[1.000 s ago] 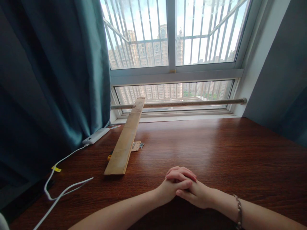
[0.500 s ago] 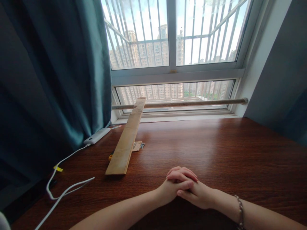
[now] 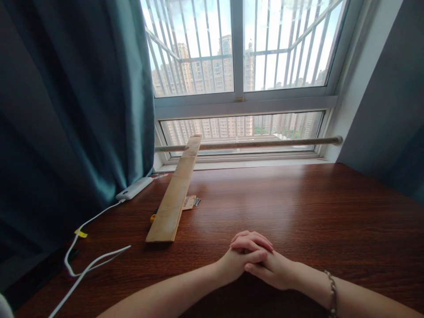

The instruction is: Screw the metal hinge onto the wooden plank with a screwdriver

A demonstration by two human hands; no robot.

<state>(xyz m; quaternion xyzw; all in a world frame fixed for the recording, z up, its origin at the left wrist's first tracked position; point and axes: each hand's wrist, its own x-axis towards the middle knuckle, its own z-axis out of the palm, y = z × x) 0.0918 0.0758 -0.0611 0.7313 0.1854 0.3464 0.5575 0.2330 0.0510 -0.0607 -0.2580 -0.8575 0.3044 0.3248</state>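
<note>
My left hand (image 3: pixel 233 264) and my right hand (image 3: pixel 280 268) are clasped together at the near part of the brown wooden table (image 3: pixel 298 212). Their fingers are folded over one another, and no object shows between them; the palms are hidden. A beaded bracelet (image 3: pixel 331 291) circles my right wrist. To the left of the hands, apart from them, a long flat wooden board (image 3: pixel 174 190) slants toward the window. Small dark metal pieces that look like screws (image 3: pixel 197 202) lie beside a piece of cardboard (image 3: pixel 188 202), partly under the board. A yellow-and-black item (image 3: pixel 153 217) pokes out at the board's left edge.
A white power bank (image 3: pixel 134 189) with a white cable (image 3: pixel 89 216) lies at the left, by the blue curtain (image 3: pixel 126 110). A yellow tag (image 3: pixel 81 233) sits near the cable. A rail (image 3: pixel 265 143) crosses before the barred window, with the board's far end over it.
</note>
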